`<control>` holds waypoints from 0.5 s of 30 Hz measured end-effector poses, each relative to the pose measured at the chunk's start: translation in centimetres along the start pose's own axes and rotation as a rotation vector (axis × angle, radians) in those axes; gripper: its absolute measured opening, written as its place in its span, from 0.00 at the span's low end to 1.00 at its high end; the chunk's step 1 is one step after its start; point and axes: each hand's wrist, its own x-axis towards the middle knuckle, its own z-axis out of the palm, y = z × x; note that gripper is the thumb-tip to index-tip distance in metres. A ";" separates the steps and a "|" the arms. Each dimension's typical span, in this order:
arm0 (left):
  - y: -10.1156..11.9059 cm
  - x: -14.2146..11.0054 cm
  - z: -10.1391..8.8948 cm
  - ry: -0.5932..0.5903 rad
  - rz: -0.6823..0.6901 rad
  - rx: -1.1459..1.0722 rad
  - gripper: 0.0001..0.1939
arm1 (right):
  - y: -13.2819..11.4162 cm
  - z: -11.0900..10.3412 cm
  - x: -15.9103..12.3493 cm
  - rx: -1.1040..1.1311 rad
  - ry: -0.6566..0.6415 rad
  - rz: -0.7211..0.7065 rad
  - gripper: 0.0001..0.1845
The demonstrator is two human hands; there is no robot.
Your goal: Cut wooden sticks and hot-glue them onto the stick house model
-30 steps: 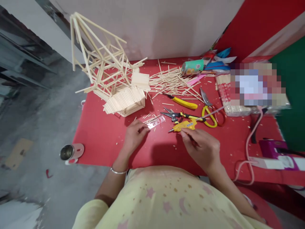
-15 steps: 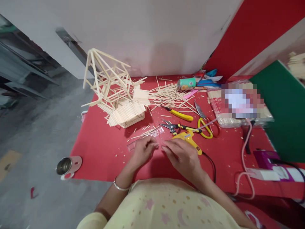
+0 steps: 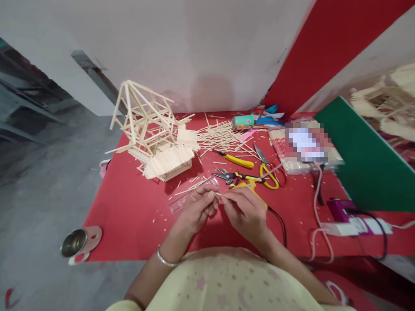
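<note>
"Short wooden stick (image 3: 218, 194) was where, exactly? I couldn't make it out at first."

"Right between the two hands, above the near part of the red worktop (image 3: 126, 224). Left hand (image 3: 198, 208) had its grip nearly closed, thumb and finger pinching one end, the other fingers loosely curled. Right hand (image 3: 248, 212) had the other end in a tight fingertip grip. Most of the stick was covered by fingers, so don't ask me how long it was."

"Fair enough. And the glue gun (image 3: 250, 185)?"

"Yellow one, just beyond the right grip and partly hidden by that hand. Clear ruler (image 3: 177, 204) lay just beside the left grip, on its left, with a few loose bits of stick past it."

"What about that big stick model (image 3: 168, 160)?"

"Beyond the left grip and off to its left. Straight ahead of both grips was a messy stick pile (image 3: 223, 137), with the yellow-handled pliers (image 3: 239, 161), cutters (image 3: 248, 176) and scissors (image 3: 271, 179) on the near side of it, ahead of the right grip. Mug (image 3: 92, 240) sat well left of the left grip, at the worktop's edge."
</note>
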 end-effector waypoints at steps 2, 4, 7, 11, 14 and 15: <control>-0.6 0.1 1.0 0.030 -0.063 -0.097 0.21 | -0.1 0.0 -0.4 -0.064 0.057 -0.032 0.07; -1.0 0.3 1.7 0.078 -0.082 -0.142 0.20 | 0.0 0.1 -0.7 -0.106 0.047 -0.062 0.07; -1.1 0.6 2.1 0.086 -0.055 -0.149 0.19 | 0.3 0.1 -1.0 -0.092 0.021 -0.043 0.09; -0.9 0.7 2.0 0.086 -0.037 -0.095 0.19 | 0.4 0.1 -1.0 -0.057 0.030 0.014 0.10; -1.0 0.7 2.0 0.086 -0.046 -0.110 0.20 | 0.5 0.4 -0.9 -0.069 0.044 -0.001 0.09; -1.1 0.8 2.0 0.079 -0.051 -0.123 0.19 | 0.6 0.5 -0.9 -0.066 0.049 -0.010 0.09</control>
